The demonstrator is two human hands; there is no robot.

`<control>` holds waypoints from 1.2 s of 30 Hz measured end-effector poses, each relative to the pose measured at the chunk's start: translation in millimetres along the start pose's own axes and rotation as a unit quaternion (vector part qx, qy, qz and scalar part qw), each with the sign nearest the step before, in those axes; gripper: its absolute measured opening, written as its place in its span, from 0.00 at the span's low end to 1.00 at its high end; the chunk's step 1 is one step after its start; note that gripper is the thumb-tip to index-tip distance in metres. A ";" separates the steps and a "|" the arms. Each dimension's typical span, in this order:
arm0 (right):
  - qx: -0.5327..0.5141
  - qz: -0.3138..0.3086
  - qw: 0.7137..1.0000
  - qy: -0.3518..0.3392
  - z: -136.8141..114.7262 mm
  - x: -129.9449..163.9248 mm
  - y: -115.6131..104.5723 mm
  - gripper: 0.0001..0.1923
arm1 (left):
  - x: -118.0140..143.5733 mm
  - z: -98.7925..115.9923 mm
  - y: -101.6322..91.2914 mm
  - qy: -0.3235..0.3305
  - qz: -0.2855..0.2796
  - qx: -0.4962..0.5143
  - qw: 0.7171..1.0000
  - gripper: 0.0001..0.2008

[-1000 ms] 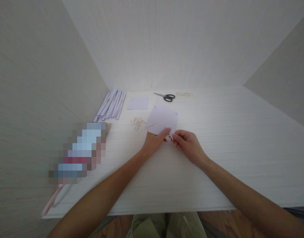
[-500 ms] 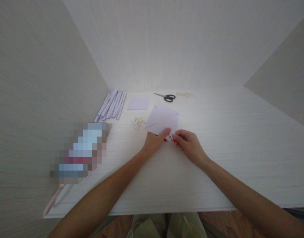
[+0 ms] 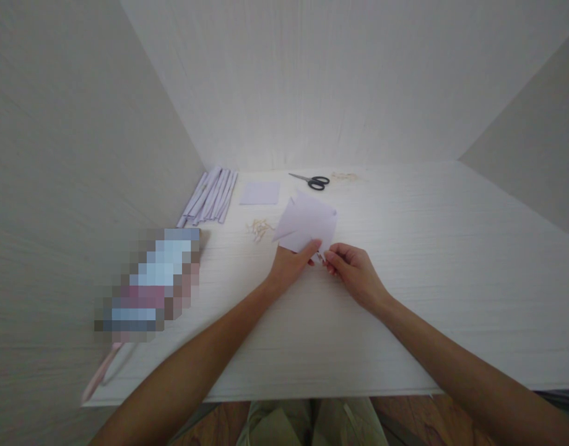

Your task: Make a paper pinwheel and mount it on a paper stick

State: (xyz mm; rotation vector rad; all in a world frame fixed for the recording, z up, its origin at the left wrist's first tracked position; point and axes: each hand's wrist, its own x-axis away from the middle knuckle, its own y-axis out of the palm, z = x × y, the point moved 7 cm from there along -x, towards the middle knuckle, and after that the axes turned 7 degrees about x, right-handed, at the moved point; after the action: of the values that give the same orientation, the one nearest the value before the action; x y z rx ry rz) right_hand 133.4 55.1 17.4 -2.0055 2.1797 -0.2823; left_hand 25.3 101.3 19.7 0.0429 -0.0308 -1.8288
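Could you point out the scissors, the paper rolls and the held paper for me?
Scissors [image 3: 309, 179], head view: where blades meet handles.
Paper rolls [image 3: 210, 196], head view: middle of the bundle.
Held paper [image 3: 308, 220], head view: middle of its upper face.

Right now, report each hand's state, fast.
Left hand: closed, holding the cut paper square.
Right hand: closed, fingertips pinching the paper's near corner.

Walled craft wkstn [image 3: 428, 297], scissors [image 3: 308, 180], ppr rolls [image 3: 212, 195]
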 end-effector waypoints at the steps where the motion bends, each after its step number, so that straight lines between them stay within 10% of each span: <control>1: -0.003 -0.001 1.000 0.001 0.3 0.0 0.2 0.10 | -0.1 0.1 0.0 -0.001 -0.001 -0.001 1.000 0.07; 36: -0.112 0.034 0.993 -0.009 15.5 -4.7 -4.3 0.07 | 2.9 3.3 10.0 -0.015 -0.079 -0.086 0.993 0.05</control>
State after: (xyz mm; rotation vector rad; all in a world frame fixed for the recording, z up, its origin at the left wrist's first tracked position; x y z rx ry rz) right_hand 141.8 59.0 3.5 -2.0273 2.3546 -0.0095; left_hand 34.1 95.9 23.4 -0.1061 0.1120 -1.9830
